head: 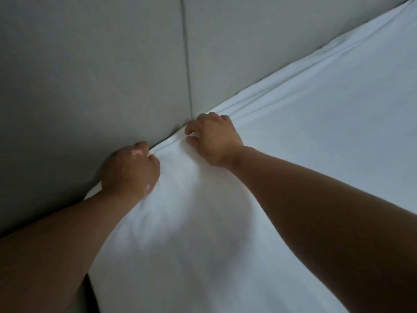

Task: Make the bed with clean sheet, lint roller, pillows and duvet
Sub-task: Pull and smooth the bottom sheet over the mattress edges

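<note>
Head view, sheet-tucking item: your left hand (129,170) and right hand (214,137), fingers curled, pinch the white sheet (304,154) at its edge against the grey headboard (90,64). Risk: uneven pulling bunches the folds or frees the tuck. Sheet edge runs diagonally, lower left to upper right.

I count two hands: left hand (130,170), right hand (214,138). One white sheet (293,154). One grey headboard (90,64), two panels.
</note>
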Available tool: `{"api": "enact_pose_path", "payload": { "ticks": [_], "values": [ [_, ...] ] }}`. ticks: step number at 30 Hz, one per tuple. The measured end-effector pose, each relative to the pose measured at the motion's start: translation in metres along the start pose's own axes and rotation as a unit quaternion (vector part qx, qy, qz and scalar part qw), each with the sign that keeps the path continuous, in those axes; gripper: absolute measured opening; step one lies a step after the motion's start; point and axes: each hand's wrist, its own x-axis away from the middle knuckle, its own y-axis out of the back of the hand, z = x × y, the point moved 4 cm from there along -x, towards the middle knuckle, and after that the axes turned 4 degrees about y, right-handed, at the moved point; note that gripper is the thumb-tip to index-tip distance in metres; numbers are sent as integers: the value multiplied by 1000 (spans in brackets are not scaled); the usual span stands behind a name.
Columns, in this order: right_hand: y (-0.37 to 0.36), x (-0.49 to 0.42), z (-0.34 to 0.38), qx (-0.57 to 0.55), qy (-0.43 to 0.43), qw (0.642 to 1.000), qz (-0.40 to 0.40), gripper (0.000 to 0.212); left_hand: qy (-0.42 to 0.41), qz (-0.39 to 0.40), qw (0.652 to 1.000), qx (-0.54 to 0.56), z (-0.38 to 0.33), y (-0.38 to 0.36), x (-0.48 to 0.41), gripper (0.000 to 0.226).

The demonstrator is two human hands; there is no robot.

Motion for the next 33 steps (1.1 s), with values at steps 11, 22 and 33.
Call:
{"api": "enact_pose_path", "payload": {
  "ticks": [11,22,33],
  "values": [
    [63,26,-208,25,-166,985,30,39,-112,-2,993,37,-215,-50,-70,30],
    [44,-20,-198,51,-188,975,-111,24,-7,-90,985,146,-210,-59,-94,21],
    [85,2,-284,120,-231,965,11,65,-214,131,963,94,-303,-55,-98,63]
  ]
}}
